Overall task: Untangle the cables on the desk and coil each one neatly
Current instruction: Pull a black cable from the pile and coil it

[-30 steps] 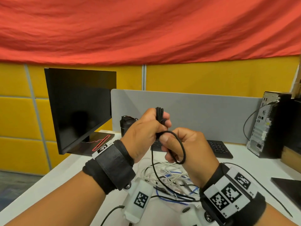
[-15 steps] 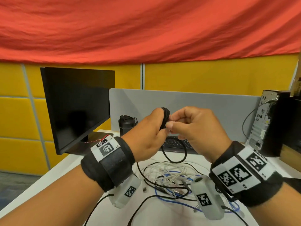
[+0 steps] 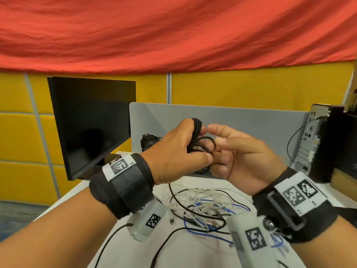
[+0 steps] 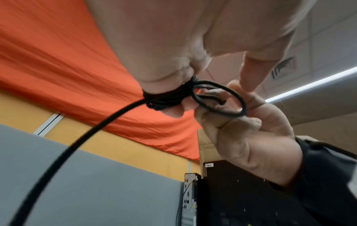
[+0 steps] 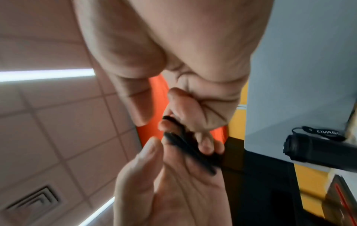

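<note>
A black cable is wound in several turns round the fingers of my left hand, held up above the desk. In the left wrist view those turns sit tight on the fingers, and the free tail trails down to the left. My right hand is close beside the left, fingers curled through a small loop of the same cable. A tangle of white, blue and black cables lies on the desk under both hands.
A dark monitor stands at the left, with a black bottle by the grey divider. A PC tower stands at the right. A keyboard is mostly hidden behind my hands. The white desk runs toward me.
The big loop that hung below the coil has shrunk to a small one beside it. My right hand rose to the coil, then settled level with the left hand.
</note>
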A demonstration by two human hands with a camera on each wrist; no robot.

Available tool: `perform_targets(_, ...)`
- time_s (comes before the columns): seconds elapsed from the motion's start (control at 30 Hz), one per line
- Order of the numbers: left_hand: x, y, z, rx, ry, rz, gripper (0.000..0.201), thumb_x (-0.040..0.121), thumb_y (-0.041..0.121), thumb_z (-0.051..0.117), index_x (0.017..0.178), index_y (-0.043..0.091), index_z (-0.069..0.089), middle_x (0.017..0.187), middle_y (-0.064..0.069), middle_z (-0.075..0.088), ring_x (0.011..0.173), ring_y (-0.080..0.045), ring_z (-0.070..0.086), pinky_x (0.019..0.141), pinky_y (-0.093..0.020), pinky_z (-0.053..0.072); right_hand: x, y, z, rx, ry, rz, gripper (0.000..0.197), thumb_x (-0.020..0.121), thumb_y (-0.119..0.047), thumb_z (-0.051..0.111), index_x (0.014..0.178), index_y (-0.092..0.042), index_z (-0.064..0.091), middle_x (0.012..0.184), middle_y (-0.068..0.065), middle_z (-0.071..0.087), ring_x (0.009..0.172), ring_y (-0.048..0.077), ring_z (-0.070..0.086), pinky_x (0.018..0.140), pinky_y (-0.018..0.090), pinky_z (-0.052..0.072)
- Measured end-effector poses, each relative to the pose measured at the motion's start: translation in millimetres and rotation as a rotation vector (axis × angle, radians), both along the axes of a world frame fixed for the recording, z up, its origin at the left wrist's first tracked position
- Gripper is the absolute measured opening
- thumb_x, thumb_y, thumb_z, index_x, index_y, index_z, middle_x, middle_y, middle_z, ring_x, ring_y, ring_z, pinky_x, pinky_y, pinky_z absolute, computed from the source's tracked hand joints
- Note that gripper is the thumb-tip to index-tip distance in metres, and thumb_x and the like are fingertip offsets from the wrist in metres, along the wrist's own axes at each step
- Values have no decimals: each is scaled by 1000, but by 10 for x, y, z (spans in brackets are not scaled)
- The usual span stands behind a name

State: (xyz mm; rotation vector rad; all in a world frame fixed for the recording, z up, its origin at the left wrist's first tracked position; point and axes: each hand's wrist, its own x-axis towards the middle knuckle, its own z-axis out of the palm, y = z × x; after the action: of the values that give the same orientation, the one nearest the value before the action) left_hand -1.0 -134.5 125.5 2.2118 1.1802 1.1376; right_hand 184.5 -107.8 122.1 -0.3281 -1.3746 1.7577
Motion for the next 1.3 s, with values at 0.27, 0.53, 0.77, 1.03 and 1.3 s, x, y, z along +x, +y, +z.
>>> perform_targets(0.27,-257,77,-352,-96,63,148,37,81,44,69,110,31,49,105,13,57,89,13,56,73,-10,46,362,248,645,188,212,-233,13,86,-20,61,93,-30,57,55,-11,50,42,0,33,40,15,22)
perform_targets(0.53,-315,62,-341,-115,-50,87,35,92,41,51,90,6,55,72,-1,58,64,-15,53,65,-37,51,344,703,550,-40,98,-527,19,99,-11,47,100,-23,62,70,-4,60,60,11,48,65,27,43)
perform_targets(0.77,-454,55,-449,-220,-14,198,27,102,26,50,91,2,55,71,-2,56,61,-15,49,63,-37,50,522,859,670,-217,341,-452,25,98,-1,44,117,-12,55,75,4,60,59,15,59,61,27,54)
perform_targets(1.03,-383,70,-203,-212,-145,126,23,103,19,42,85,10,52,65,4,54,57,-16,44,60,-38,44,98,575,303,764,-1218,-994,45,86,-62,57,115,-30,67,109,-8,69,99,14,64,87,35,52)
perform_targets(1.3,-346,47,-68,-175,-290,13,22,104,18,42,85,12,53,64,5,53,51,-12,40,51,-28,40,-283,371,398,1069,-942,-462,7,94,-24,62,94,-22,69,65,-9,62,60,5,58,64,29,49)
